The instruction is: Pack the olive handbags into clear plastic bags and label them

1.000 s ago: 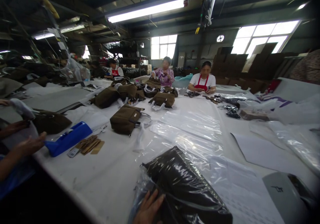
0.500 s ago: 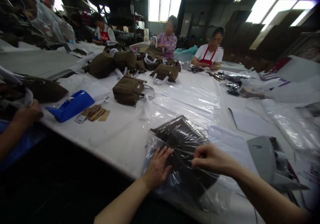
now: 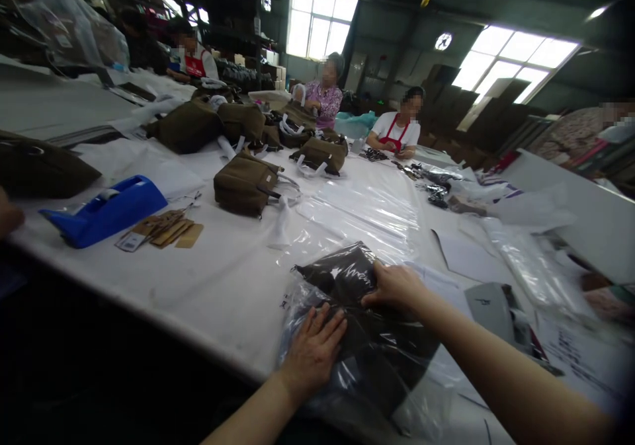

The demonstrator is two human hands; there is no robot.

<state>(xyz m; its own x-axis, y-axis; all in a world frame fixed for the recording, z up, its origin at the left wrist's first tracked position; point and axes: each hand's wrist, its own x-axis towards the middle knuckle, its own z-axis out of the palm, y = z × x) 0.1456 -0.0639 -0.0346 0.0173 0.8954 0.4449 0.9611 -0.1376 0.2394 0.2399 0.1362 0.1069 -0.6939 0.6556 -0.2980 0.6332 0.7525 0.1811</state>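
Observation:
A dark item in a clear plastic bag (image 3: pixel 391 365) lies at the near edge of the white table (image 3: pixel 223 266). My left hand (image 3: pixel 315 346) rests flat on the bag's left part with its fingers stretched out. On the upper right of the same bag is my right hand (image 3: pixel 397 286), thumb and fingers pinched on the plastic-wrapped item. The bag's near end is loose, shiny plastic. Just right of it sits a grey tape dispenser (image 3: pixel 491 309).
At left are a blue tape dispenser (image 3: pixel 109 210), brown tags (image 3: pixel 171 229) and another person's hand (image 3: pixel 8 213). Brown handbags (image 3: pixel 245 184) stand farther back. Flat plastic bags (image 3: pixel 362 213) lie mid-table. Several people work around the table.
My right hand has moved up and left and now grips the bagged item's top. The view has shifted right, bringing in a person at the far right.

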